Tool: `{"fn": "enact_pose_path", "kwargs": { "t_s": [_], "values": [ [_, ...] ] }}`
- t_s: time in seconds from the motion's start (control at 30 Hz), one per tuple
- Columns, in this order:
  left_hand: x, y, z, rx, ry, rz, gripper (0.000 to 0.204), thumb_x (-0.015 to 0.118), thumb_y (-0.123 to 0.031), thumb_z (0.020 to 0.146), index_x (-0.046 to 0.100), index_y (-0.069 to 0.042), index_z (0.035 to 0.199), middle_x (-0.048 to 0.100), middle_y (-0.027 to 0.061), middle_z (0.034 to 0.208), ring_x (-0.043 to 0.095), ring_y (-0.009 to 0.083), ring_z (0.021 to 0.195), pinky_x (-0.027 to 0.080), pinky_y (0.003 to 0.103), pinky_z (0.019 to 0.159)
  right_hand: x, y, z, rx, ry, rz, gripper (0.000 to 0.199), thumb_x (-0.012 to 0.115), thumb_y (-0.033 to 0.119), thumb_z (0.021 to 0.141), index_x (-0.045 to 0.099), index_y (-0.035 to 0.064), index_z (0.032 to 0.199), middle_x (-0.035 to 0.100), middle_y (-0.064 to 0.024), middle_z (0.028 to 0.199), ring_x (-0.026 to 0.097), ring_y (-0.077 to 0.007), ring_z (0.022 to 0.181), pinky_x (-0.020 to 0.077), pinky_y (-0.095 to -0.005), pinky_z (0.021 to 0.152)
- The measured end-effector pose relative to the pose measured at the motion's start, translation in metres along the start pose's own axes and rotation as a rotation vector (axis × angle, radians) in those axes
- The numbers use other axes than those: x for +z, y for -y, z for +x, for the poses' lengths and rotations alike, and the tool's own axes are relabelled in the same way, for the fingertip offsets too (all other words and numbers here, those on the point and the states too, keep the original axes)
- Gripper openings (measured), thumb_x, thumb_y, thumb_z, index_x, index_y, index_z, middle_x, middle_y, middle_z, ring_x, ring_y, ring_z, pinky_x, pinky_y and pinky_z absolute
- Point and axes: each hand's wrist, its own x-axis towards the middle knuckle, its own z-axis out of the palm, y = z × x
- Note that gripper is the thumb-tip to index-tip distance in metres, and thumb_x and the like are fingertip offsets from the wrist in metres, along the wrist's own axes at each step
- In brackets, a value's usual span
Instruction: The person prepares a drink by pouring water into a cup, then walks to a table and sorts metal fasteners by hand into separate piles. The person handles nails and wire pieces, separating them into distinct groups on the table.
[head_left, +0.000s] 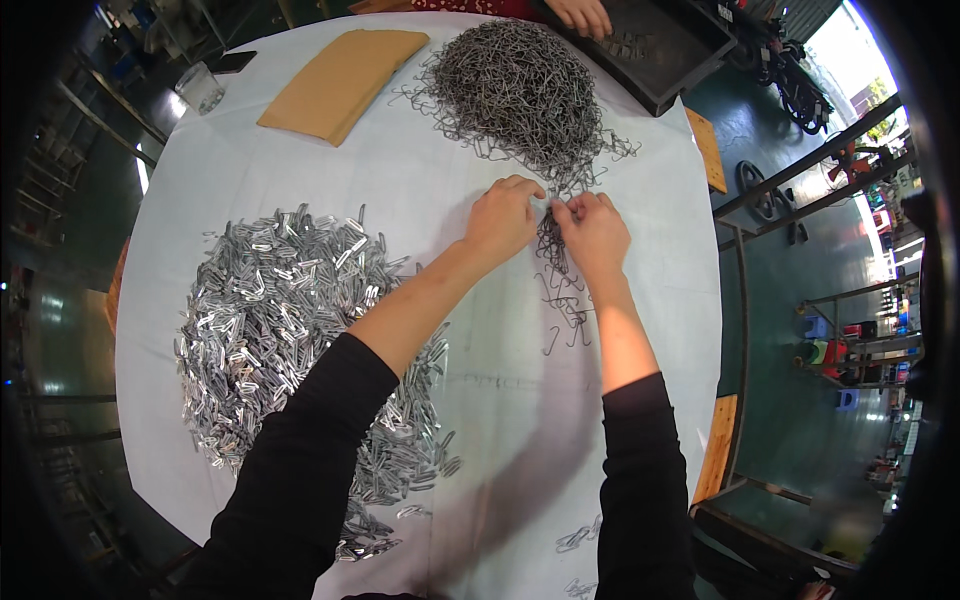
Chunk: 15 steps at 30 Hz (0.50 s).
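Note:
My left hand [503, 218] and my right hand [593, 229] meet at the middle of a round table covered in pale cloth [480, 400]. Together their fingertips pinch a small shiny metal clip and a bent dark wire piece between them. Just beyond the hands lies a big tangled heap of dark bent wire hooks [520, 90]. A few loose wire hooks [562, 290] trail on the cloth below my right hand. To the left spreads a wide pile of shiny flat metal clips [275, 310], partly under my left forearm.
A flat brown cardboard piece [342, 80] lies at the far left of the table, with a clear glass [200, 88] beside it. Another person's hand [582, 14] reaches into a dark tray [655, 50] at the far edge. Metal racks and wheels stand to the right.

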Motion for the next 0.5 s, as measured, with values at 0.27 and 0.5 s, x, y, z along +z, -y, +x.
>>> {"fn": "enact_pose_path", "kwargs": {
  "t_s": [0.27, 0.5],
  "values": [
    [-0.020, 0.014, -0.001, -0.096, 0.043, -0.005, 0.025, 0.049, 0.000, 0.082, 0.068, -0.005, 0.097, 0.066, 0.0126, 0.100, 0.063, 0.0304, 0.089, 0.050, 0.040, 0.081, 0.035, -0.018, 0.039, 0.034, -0.084, 0.398, 0.018, 0.072, 0.018, 0.081, 0.071, 0.0051, 0.093, 0.070, -0.0097, 0.084, 0.065, -0.0225, 0.073, 0.0503, -0.0335, 0.067],
    [-0.007, 0.028, -0.005, 0.031, 0.035, 0.033, 0.025, 0.050, 0.001, 0.081, 0.068, -0.004, 0.097, 0.066, 0.0100, 0.103, 0.060, 0.0286, 0.100, 0.047, 0.040, 0.087, -0.002, -0.048, 0.011, 0.180, 0.216, 0.402, 0.024, 0.070, 0.019, 0.080, 0.069, 0.0031, 0.098, 0.067, -0.0103, 0.099, 0.065, -0.0242, 0.080, 0.0507, -0.0357, 0.072]
  ]
}}
